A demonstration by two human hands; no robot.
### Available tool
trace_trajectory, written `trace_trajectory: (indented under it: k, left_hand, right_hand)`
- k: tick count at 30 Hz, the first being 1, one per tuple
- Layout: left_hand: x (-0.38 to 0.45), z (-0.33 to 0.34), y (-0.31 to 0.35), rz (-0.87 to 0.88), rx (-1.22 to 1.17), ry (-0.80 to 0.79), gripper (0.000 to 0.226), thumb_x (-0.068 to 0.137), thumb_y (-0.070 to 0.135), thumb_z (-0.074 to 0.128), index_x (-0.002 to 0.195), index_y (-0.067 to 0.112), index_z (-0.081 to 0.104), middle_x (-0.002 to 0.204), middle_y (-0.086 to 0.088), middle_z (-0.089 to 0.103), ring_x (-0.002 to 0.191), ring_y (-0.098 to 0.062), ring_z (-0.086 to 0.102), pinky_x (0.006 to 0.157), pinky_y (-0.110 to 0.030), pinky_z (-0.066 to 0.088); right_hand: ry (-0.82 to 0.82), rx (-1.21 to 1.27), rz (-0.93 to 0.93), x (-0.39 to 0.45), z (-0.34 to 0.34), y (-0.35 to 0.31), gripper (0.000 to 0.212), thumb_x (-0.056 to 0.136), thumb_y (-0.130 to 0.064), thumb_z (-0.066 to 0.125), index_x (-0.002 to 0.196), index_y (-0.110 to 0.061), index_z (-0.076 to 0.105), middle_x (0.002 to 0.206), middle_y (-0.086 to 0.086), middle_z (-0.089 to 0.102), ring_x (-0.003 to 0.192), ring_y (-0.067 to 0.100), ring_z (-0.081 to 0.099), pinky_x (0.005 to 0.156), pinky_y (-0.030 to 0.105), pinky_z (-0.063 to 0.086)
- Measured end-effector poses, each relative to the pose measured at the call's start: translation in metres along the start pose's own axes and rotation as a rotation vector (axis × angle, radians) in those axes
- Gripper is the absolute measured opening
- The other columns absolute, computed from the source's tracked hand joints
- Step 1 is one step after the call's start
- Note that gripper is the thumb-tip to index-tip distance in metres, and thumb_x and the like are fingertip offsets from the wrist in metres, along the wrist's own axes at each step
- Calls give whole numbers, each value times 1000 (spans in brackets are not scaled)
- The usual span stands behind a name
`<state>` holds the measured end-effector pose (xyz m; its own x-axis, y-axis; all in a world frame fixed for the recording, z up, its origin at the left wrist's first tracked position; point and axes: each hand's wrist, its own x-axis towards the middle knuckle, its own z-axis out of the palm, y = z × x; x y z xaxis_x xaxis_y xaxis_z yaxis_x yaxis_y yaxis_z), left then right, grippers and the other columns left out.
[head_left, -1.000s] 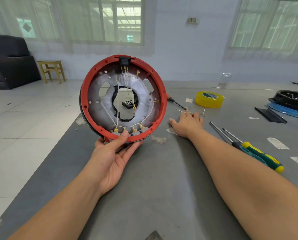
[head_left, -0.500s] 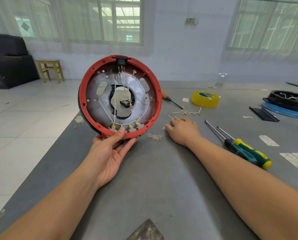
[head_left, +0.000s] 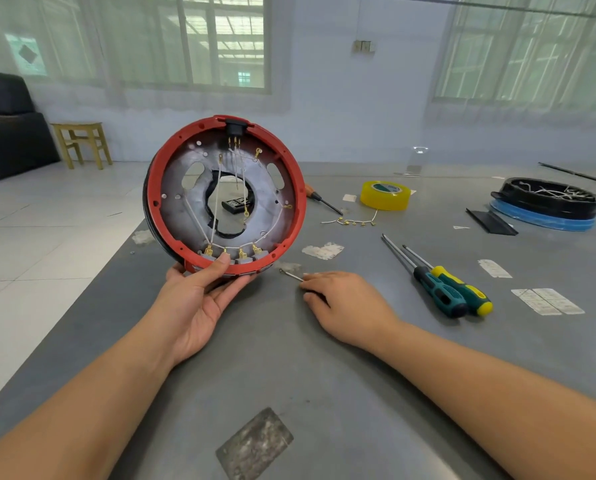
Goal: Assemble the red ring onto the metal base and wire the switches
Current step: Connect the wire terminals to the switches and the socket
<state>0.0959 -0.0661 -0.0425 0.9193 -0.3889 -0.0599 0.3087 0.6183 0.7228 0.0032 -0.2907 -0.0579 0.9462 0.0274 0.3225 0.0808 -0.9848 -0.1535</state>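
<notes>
Red ring, glossy plastic round a dull metal base, stands upright, left hand gripping its lower rim; right hand pinches a thin wire on the grey surface.

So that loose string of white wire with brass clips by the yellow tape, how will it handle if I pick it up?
The wire string probably goes floppy: it lies in a slack curve on the table. Likely very light, being thin. The brass clips would dangle and might snag each other.
</notes>
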Motion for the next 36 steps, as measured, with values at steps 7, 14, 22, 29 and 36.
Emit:
trace_trajectory:
  k: [7, 14, 22, 29, 36]
  left_hand:
    - [1, -1, -1, 0, 26, -6, 67, 93, -1, 69, 152, 5, 37, 134, -28, 67, 112, -46, 72, 84, -46, 65]
    - [3, -2, -2, -6, 20, -5, 69, 92, -1, 70, 151, 8, 37, 133, -27, 67, 112, -46, 72, 84, -48, 65]
    - [2, -1, -2, 9, 10, -6, 76, 83, 0, 73, 150, 8, 37, 132, -28, 67, 110, -46, 73, 84, -50, 64]
    - [4, -5, -3, -3, 14, 4, 63, 93, -4, 69, 146, 11, 38, 130, -29, 68, 108, -47, 73, 88, -55, 62]
    - [3, -5, -1, -12, 4, 1, 64, 92, -5, 69, 145, 12, 39, 131, -29, 68, 109, -47, 73, 84, -52, 64]
  right_hand:
    - [136, 266, 266, 13, -5, 9, 26, 97, -8, 54, 112, -16, 73, 115, 2, 68, 103, 20, 63, 87, 22, 43]
    - [54, 279, 350, 27, -4, 2, 7, 90, -27, 68, 92, -22, 73, 93, -2, 63, 93, 18, 59, 77, 27, 42]
    - [-5, -30, 139, 22, -1, -4, 15, 100, -13, 50, 105, -11, 64, 109, 14, 59, 100, 35, 57, 85, 41, 46]
    - [-91, -192, -264, 17, -16, 6, 17, 107, -20, 46, 118, -14, 58, 116, 9, 57, 103, 29, 58, 83, 36, 43]
    - [-101, -234, -338, 13, -22, 16, 21, 107, -19, 46, 124, -17, 59, 120, 7, 54, 107, 27, 55, 88, 35, 46]
